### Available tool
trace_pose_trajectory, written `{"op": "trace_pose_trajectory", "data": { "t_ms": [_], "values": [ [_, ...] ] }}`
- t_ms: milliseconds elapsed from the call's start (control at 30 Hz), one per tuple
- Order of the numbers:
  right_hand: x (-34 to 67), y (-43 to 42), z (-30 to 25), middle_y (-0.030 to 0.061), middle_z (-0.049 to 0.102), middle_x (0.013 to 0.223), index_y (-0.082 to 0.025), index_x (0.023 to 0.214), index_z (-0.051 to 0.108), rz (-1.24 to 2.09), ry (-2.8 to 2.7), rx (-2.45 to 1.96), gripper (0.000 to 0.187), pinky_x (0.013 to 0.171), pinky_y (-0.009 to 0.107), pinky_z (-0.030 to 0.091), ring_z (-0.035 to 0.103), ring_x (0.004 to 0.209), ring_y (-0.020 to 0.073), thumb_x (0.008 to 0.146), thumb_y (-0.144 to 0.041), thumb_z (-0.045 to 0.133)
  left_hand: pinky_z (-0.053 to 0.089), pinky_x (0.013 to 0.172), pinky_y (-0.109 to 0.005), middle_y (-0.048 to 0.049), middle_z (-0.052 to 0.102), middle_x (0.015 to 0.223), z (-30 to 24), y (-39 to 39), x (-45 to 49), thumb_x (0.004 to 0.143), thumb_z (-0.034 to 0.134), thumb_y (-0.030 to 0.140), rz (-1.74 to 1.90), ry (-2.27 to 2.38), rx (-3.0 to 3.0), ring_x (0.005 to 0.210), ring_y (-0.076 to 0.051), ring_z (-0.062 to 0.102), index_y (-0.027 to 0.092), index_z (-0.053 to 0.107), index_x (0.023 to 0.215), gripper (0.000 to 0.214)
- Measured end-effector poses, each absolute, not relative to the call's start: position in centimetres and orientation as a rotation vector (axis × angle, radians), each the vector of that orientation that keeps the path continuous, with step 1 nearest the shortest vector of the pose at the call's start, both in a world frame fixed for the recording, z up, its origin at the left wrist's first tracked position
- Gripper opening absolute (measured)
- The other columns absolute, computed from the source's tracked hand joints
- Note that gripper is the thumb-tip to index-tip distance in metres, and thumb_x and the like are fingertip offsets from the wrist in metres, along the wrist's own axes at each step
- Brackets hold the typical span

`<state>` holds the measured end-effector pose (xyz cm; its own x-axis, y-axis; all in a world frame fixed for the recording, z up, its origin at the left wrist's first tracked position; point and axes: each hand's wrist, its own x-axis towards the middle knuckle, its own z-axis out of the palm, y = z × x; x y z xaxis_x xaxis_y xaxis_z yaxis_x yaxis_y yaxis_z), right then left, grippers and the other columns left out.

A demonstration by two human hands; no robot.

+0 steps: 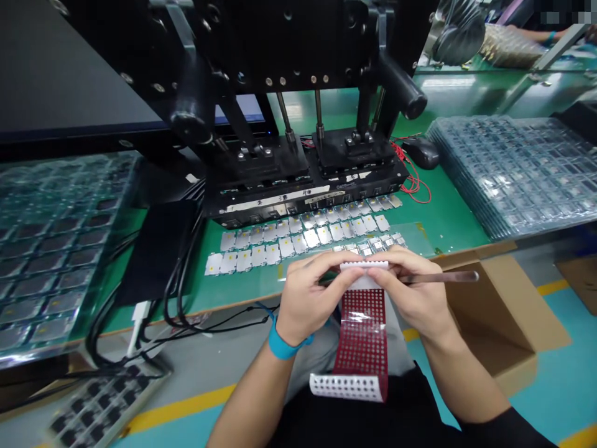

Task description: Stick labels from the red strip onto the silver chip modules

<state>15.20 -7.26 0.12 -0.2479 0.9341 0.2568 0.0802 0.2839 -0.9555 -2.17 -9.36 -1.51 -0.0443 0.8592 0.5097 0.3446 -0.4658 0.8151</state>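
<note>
Both my hands pinch the top of a strip of dot stickers, whose sheet [361, 336] is dark red with rows of round dots and curls up white at its lower end. My left hand [308, 298], with a blue wrist band [282, 342], grips the white top edge between thumb and fingers. Opposite it, my right hand [417, 298] pinches the same edge. A slim metal tool [448, 277], perhaps tweezers, also lies in the right hand, its rounded end pointing right; its tip is hidden. Just beyond my fingers, small silver circuit modules [284, 247] lie in rows on the green mat.
A black test fixture [308, 193] with lever handles stands behind the modules. Stacked clear trays [522, 168] sit at right, more trays [51, 249] at left. A mouse [421, 152], red wires [415, 180] and black cables [180, 274] are nearby. Below right is a cardboard box [527, 311].
</note>
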Motion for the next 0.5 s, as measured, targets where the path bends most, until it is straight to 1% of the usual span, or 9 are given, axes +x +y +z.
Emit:
{"op": "trace_pose_trajectory", "data": {
  "t_ms": [267, 400, 500],
  "values": [
    [15.34, -7.27, -0.3, -0.0041, 0.062, 0.067, -0.025, 0.085, 0.078, 1.181, -1.517, -0.951, 0.008, 0.049, 0.017, 0.039, 0.052, 0.055, 0.005, 0.083, -0.018, 0.075, 0.059, 0.065, -0.017, 0.0038, 0.079, 0.082, -1.49, -9.49, -1.92, 0.089, 0.073, 0.019, 1.537, 1.286, 1.852, 0.068, -0.009, 0.072, 0.022, 0.074, 0.09, 0.004],
    [15.34, -7.15, -0.4, -0.0025, 0.064, 0.068, -0.022, 0.083, 0.077, 1.166, -1.535, -0.962, 0.003, 0.051, 0.02, 0.04, 0.054, 0.058, 0.0071, 0.083, -0.02, 0.076, 0.058, 0.06, -0.018, 0.0038, 0.077, 0.077, -1.46, -9.43, -1.9, 0.091, 0.07, 0.022, 1.521, 1.28, 1.877, 0.063, -0.009, 0.071, 0.022, 0.073, 0.087, 0.005],
    [15.21, -6.97, -0.54, -0.0021, 0.065, 0.068, -0.023, 0.083, 0.077, 1.155, -1.542, -0.942, 0.003, 0.051, 0.021, 0.041, 0.055, 0.058, 0.0082, 0.084, -0.021, 0.075, 0.057, 0.056, -0.018, 0.0036, 0.077, 0.074, -1.43, -9.33, -1.96, 0.092, 0.069, 0.022, 1.511, 1.289, 1.899, 0.06, -0.009, 0.07, 0.023, 0.073, 0.086, 0.007]
  ]
}}
